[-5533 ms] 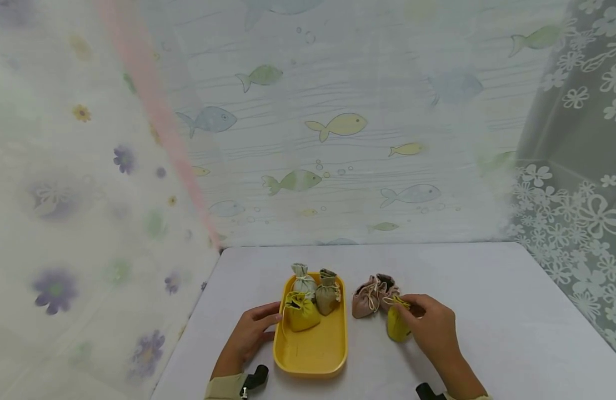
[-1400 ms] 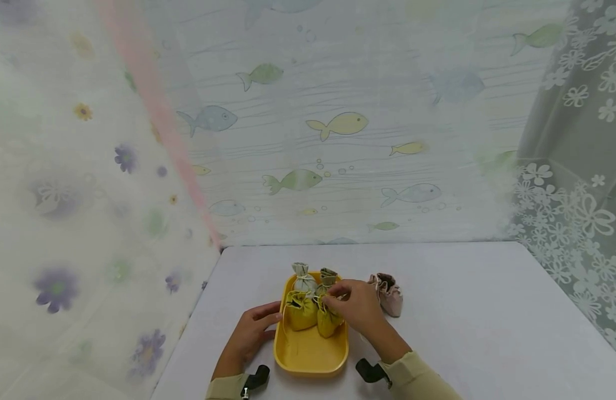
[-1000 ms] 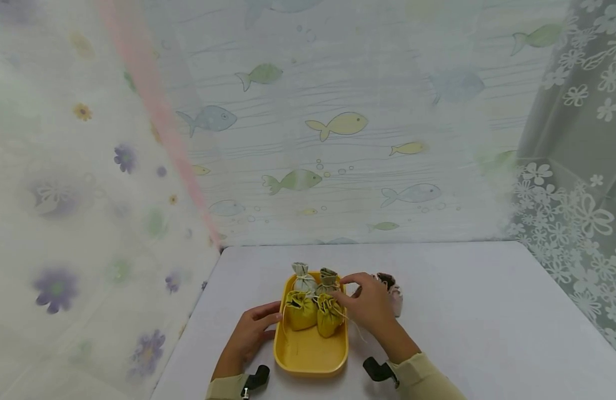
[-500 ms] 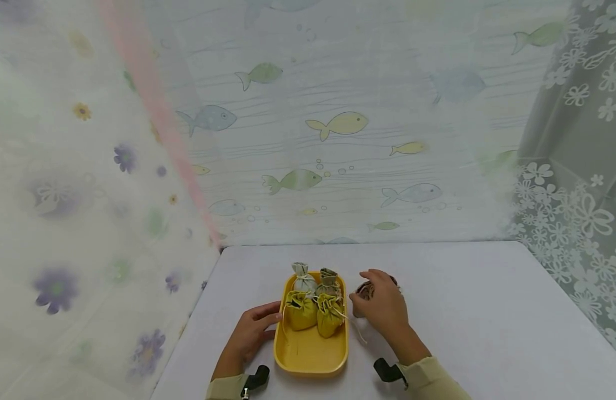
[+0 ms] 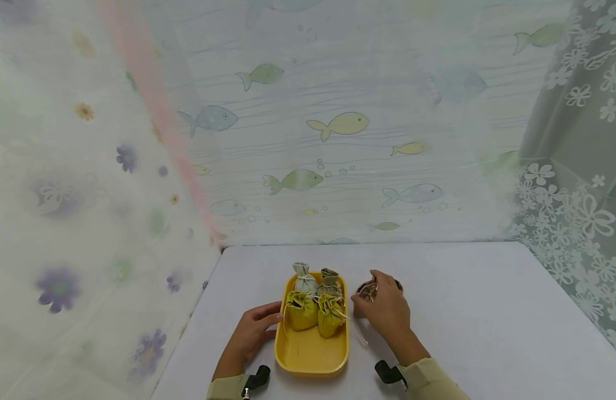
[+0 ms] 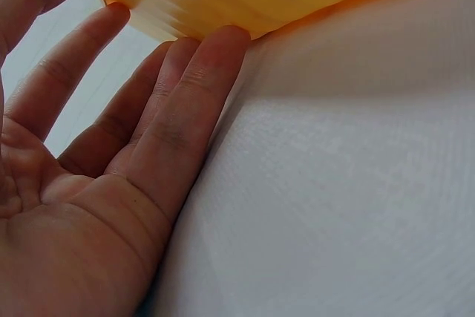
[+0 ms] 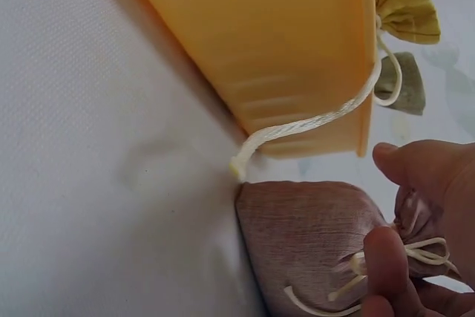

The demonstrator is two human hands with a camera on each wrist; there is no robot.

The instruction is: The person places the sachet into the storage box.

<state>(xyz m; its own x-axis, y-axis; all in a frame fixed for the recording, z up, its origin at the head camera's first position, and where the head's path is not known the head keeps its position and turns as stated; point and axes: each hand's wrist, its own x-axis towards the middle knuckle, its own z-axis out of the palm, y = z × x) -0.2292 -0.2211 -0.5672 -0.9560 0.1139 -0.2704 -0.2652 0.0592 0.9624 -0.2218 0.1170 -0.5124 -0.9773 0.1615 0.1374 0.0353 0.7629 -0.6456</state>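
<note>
Thumb and fingers of my right hand (image 5: 387,305) are spread around the gathered neck of a mauve drawstring pouch (image 7: 304,231), right of the yellow tray (image 5: 311,358). In the right wrist view the thumb stands apart from the cloth, while a fingertip overlaps the cream bow. My left hand (image 5: 253,330) rests against the tray's left side; its fairly straight fingers (image 6: 182,120) touch the outer wall. Inside the tray sit two yellow pouches (image 5: 303,314), a pale grey pouch (image 5: 304,283) and an olive-brown pouch (image 5: 329,284).
Another mauve pouch (image 5: 400,285) is mostly hidden behind my right hand. One cream drawstring (image 7: 312,120) hangs over the tray's right rim to the outside. Everything stands on a white table (image 5: 467,311), with a fish-print curtain (image 5: 337,166) behind it.
My right hand has carried a yellow pouch from the table into the tray, let it go, and moved right to the mauve pouches. The left hand has stayed at the tray.
</note>
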